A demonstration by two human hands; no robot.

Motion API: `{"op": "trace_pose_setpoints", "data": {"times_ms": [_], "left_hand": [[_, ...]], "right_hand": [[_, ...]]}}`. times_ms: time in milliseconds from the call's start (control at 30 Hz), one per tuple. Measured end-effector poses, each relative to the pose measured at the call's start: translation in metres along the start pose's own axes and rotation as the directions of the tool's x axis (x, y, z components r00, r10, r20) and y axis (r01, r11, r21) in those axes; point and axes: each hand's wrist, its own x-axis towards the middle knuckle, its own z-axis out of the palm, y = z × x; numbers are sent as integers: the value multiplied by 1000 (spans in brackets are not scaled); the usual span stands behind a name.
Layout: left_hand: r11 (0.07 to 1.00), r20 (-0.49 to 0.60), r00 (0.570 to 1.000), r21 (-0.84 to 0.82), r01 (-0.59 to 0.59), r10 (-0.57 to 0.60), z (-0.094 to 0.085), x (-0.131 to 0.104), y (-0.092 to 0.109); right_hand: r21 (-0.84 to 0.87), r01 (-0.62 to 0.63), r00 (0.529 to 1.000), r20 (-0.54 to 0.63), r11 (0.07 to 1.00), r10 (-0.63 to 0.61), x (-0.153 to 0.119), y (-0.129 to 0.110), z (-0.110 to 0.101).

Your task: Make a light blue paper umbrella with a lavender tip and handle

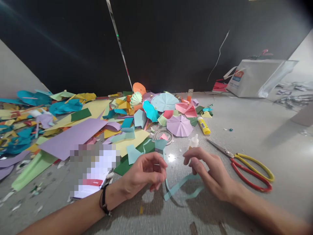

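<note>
here the left hand (146, 171) pinches one end of a long, thin light-blue paper strip (182, 189), fingers curled around it, while the right hand (210, 173) grips a small white-capped glue bottle (194, 142) just above the strip's loop on the grey table (244, 130). red-and-yellow-handled scissors (246, 166) lie just right; a heap of coloured paper scraps (97, 124) spreads behind.

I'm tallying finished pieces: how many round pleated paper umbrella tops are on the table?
3: a purple one beside the yellow glue stick, a light blue one behind it, a small green one further left. The paper pile may hide more.
</note>
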Motion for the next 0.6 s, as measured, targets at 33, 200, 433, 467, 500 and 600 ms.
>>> {"op": "trace_pose_setpoints", "data": {"times_ms": [33,200,433,467,500,600], "left_hand": [[1000,0,1000,8,1,-1,0,0,0],[997,47,997,53,59,-61,2,1,-9],[983,83,985,114,142,-152,3,-1,-22],[982,79,984,118,150,-160,3,-1,-24],[980,76,983,121,156,-166,3,0,-25],[979,65,983,115,166,-174,2,0,-28]], "right_hand": [[2,4,1000,-5,1000,-4,1,1,1],[-22,33,999,-24,999,-34,5,6,4],[-53,54,996,-61,997,-57,4,14,14],[-48,65,996,-59,997,-67,4,14,16],[-42,76,996,-49,996,-78,4,15,17],[-23,108,994,-13,994,-108,3,16,20]]}}
